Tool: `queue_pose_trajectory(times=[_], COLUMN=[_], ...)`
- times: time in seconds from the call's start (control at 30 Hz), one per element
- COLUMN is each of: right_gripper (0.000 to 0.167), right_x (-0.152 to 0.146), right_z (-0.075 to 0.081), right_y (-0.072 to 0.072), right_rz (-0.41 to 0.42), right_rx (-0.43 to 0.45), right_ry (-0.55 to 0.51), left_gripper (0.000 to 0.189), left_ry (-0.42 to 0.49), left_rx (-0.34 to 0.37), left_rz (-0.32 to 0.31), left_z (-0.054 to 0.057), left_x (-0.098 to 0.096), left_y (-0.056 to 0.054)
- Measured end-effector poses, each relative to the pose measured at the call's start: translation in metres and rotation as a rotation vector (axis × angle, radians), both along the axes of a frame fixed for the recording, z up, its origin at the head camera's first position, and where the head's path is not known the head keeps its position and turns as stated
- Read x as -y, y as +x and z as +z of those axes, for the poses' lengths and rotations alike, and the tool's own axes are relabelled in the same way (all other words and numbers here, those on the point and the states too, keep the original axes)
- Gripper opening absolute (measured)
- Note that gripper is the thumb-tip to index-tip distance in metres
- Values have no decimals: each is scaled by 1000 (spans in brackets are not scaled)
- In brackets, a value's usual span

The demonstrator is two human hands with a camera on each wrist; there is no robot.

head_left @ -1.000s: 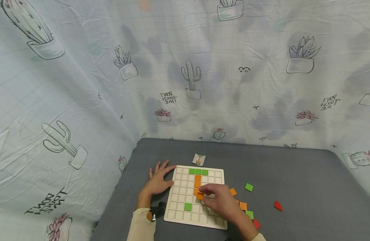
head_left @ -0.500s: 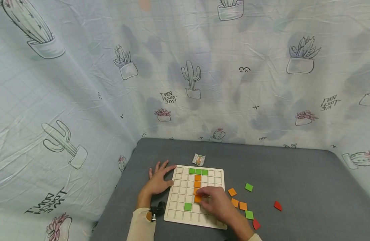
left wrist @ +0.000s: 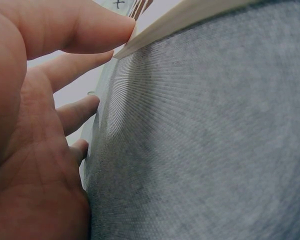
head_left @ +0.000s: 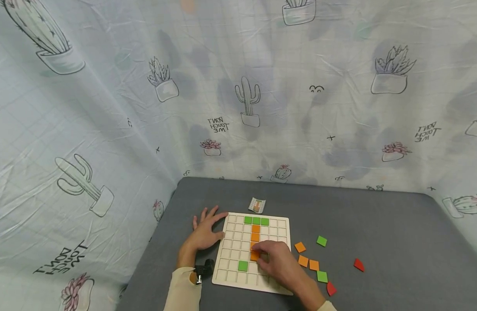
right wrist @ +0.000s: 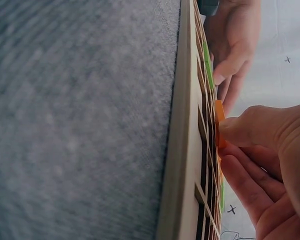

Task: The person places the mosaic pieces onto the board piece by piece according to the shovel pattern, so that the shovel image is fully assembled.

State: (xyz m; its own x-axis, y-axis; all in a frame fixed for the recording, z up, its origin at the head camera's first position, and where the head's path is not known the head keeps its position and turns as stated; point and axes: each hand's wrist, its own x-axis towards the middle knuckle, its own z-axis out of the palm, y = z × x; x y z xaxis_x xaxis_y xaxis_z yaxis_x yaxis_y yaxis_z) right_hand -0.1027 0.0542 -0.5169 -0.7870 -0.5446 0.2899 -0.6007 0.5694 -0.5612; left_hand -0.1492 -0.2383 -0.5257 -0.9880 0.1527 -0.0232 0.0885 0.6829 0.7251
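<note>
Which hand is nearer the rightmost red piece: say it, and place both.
Right. The right hand holds an orange square at the board, left of the red piece, with loose squares between. The left hand touches the board's left edge, farther from it.

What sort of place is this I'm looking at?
Probably a screened-off tabletop spot indoors: wrinkled cactus-print sheeting rises behind a gray table, on which lie a pale grid board and small loose tiles.

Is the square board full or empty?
Partly filled: the board holds green tiles and orange tiles, but much of it is bare.
</note>
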Motion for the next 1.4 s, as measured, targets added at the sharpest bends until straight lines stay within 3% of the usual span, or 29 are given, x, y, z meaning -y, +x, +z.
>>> queue_pose_trajectory(times=[0.97,1.27,1.4], right_gripper=[28,29,30], right_x=[4,-5,-15], right_z=[4,-1,3], right_y=[6,4,5], right_rz=[-5,15,11], right_rx=[17,-26,41], right_ry=[34,-61,-143], left_gripper=[66,67,67], left_ry=[-10,-5,0], left_rx=[-4,-4,-4], left_rz=[13,4,2], left_z=[0,0,0], left_x=[0,0,0], left_y=[0,1,0])
